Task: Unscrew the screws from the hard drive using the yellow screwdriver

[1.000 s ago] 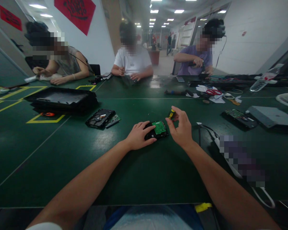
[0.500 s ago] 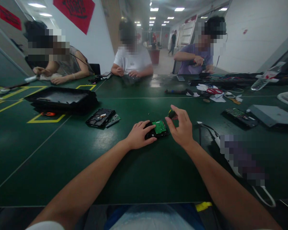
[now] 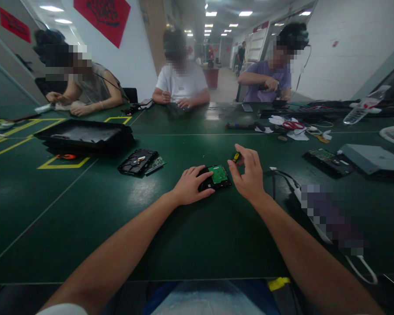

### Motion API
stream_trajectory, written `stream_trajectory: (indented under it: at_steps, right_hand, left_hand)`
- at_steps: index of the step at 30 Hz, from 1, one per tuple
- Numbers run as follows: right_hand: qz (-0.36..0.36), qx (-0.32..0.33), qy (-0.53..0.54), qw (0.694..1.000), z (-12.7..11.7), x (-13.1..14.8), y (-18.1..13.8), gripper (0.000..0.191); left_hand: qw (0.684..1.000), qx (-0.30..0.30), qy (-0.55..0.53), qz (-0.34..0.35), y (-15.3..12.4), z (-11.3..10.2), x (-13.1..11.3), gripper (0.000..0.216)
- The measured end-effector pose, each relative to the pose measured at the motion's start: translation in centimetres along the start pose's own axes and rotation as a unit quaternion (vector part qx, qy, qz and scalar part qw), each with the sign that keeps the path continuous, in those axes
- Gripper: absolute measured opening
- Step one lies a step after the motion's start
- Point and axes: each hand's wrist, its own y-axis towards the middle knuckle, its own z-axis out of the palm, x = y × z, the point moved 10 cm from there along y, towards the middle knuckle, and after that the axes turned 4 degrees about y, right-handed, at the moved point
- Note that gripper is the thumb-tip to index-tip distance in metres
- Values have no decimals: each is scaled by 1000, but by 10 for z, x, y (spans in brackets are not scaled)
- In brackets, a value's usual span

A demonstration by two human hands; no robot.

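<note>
A black hard drive with a green circuit board on its upper face lies on the green table in front of me. My left hand holds it from the left, thumb along the near edge and fingers over the top. At the drive's right end, my right hand has thumb and fingers around the yellow and dark handle of a small screwdriver. Its shaft tip is too small to make out near the drive's right edge.
To the left lie another opened hard drive, a loose circuit board and a black tray. On the right are a cabled white device, another drive and a grey metal box. Three people sit across the table.
The screwdriver handle has turned in my right fingers, and its yellow side now shows. My right hand has shifted very slightly; my left hand and the drive stay put.
</note>
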Motion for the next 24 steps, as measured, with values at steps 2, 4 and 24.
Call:
stream_trajectory:
  at_steps: [2,4,24]
  right_hand:
    - [2,6,-4,1000,1,-1,0,52]
    - [2,16,-1,1000,4,-3,-2,54]
    - [-8,9,2,1000,5,-2,-3,61]
  left_hand:
    - [1000,2,1,-1,0,0,0,74]
    - [1000,2,4,1,0,0,0,74]
    - [1000,-1,13,5,0,0,-1,74]
